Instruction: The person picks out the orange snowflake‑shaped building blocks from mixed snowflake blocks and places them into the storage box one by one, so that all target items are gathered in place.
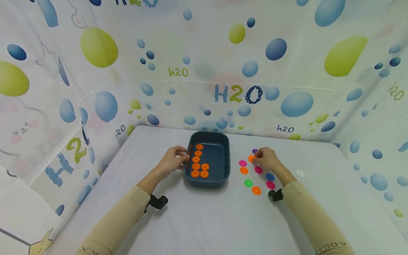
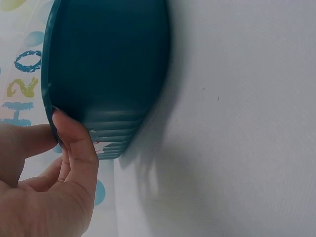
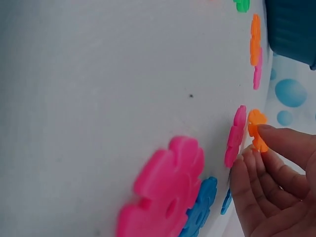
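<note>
My left hand (image 1: 171, 162) pinches the left rim of a dark blue plastic bin (image 1: 208, 183), thumb on one side and fingers on the other, as the left wrist view shows. Several orange flower-shaped discs (image 1: 196, 166) lie along the left part of the bin's floor. To the right of the bin, my right hand (image 1: 269, 159) holds an orange flower-shaped disc (image 3: 257, 129) between thumb and fingers, tilted up on edge. Close by that hand lie a magenta disc (image 1: 258, 170) and a purple disc (image 1: 254, 151), the latter partly hidden.
Loose flower-shaped discs lie flat on the white table: a pink disc (image 1: 243, 163), a green disc (image 1: 248, 183), a blue disc (image 1: 270, 177), some orange ones and another magenta one. A white disc (image 1: 300, 173) lies farther right. A printed curtain (image 1: 204, 106) stands behind the table.
</note>
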The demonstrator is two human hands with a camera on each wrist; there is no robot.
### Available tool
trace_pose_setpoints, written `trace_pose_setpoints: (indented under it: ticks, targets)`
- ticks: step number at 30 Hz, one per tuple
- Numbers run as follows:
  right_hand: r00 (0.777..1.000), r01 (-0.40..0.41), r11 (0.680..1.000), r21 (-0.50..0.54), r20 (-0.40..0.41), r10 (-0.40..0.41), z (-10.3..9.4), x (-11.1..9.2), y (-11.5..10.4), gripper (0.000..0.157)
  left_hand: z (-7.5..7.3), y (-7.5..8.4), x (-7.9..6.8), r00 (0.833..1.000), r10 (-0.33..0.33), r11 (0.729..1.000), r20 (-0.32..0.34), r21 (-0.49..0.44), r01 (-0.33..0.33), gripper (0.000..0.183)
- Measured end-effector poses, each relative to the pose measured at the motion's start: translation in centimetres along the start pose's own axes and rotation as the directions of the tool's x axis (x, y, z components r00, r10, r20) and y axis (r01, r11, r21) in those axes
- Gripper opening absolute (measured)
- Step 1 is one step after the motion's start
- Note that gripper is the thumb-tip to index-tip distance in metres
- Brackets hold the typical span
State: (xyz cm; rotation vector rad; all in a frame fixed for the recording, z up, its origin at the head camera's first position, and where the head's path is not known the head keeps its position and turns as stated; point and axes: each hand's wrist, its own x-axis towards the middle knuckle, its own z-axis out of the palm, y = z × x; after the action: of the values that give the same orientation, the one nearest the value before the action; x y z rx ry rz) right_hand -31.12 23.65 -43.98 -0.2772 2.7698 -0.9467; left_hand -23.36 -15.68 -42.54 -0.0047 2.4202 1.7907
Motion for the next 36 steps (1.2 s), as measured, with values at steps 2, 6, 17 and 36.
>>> trace_pose_setpoints:
  ticks: [2,6,17,36]
  targets:
    - [1.0,0.006,1.0,0.011,-0.013,-0.005,-0.1,-0.1,0.0,0.022,0.0,0.0,0.0,1.0,0.001,1.0,-0.002,0.002,-0.001,0.035]
    - [0.999,0.02,0.999,0.042,-0.028,-0.019,-0.4,-0.4,-0.2,0.022,0.1,0.0,0.0,1.0,-0.006,1.0,-0.005,0.005,0.006,0.035]
    - [0.989,0.144,0.971,0.189,-0.048,-0.137,-1.6,-2.2,-1.9,0.02,0.0,-0.1,-0.1,1.0,-0.006,1.0,-0.005,0.005,0.006,0.033]
    - [0.953,0.286,0.901,0.325,0.003,-0.304,3.1,-2.5,-10.1,0.015,-0.1,-0.3,0.1,1.0,0.0,1.0,-0.004,-0.001,0.0,0.03]
